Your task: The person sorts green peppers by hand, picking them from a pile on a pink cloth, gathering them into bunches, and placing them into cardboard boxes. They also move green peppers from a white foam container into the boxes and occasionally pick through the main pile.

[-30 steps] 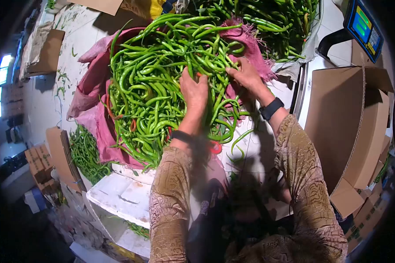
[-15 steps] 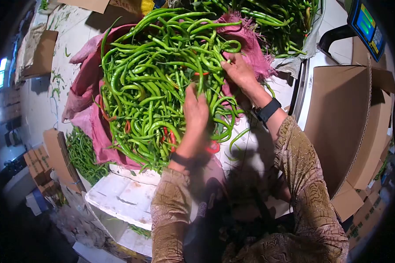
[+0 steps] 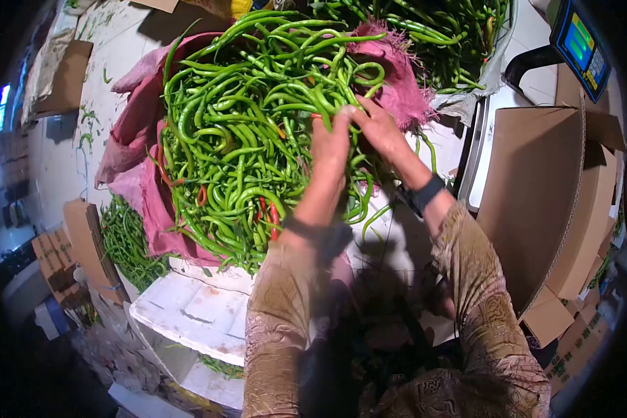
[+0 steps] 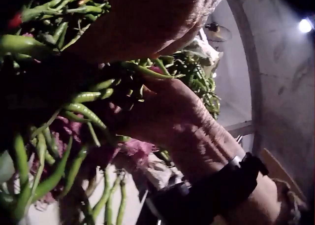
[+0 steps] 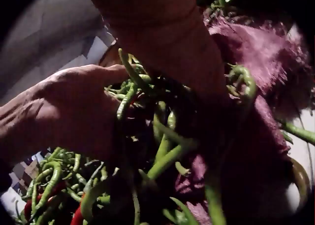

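Note:
A large heap of long green chili peppers [image 3: 237, 132], with a few red ones among them, lies on a pink woven sack [image 3: 136, 167]. My left hand [image 3: 329, 146] and right hand [image 3: 383, 132] meet at the heap's right side, fingertips close together. In the right wrist view, green peppers [image 5: 129, 82] stick up past the thumb side of my left hand [image 5: 69, 107]. A thin green pepper [image 4: 152, 72] crosses by the fingers of my right hand [image 4: 172, 107] in the left wrist view. Both hands grip peppers; most fingertips are hidden in shadow.
Another pile of green peppers [image 3: 432, 42] lies behind, beside a scale display [image 3: 582, 45]. An open cardboard box [image 3: 529, 188] stands to the right. A white foam box [image 3: 195, 313] is at the near left, with more peppers [image 3: 129, 244] behind it.
My left hand has moved right and up across the heap to meet the right hand. The right hand has shifted slightly, staying at the heap's right edge.

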Action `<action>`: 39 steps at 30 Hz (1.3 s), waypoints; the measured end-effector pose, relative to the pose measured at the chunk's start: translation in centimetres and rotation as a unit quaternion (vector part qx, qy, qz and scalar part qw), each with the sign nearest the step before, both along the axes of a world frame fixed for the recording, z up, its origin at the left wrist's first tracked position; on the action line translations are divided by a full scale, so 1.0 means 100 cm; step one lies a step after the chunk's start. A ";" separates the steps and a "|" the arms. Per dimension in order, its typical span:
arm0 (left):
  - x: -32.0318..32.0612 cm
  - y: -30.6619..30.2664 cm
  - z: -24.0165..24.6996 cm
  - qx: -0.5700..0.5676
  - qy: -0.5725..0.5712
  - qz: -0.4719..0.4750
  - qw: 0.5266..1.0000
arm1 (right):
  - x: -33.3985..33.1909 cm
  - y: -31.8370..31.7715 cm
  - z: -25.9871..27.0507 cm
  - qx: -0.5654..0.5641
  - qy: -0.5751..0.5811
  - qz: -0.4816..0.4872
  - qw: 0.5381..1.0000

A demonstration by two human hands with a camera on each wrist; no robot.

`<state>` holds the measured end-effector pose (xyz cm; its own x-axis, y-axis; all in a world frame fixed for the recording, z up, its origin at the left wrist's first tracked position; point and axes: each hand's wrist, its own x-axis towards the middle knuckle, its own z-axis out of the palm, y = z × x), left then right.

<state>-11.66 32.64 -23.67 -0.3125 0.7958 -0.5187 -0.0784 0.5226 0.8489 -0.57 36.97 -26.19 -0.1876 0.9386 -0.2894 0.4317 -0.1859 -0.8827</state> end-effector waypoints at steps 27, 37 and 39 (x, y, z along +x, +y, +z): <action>-0.046 -0.156 0.069 -0.124 -0.341 0.180 0.914 | -0.035 -0.218 0.132 0.278 -0.363 0.222 0.861; -0.097 -0.159 0.153 0.018 -0.205 0.119 0.971 | 0.038 -0.200 0.221 0.307 0.015 0.106 0.946; -0.100 -0.158 0.186 0.049 -0.234 0.137 0.961 | 0.052 -0.205 0.217 0.131 0.038 0.072 0.988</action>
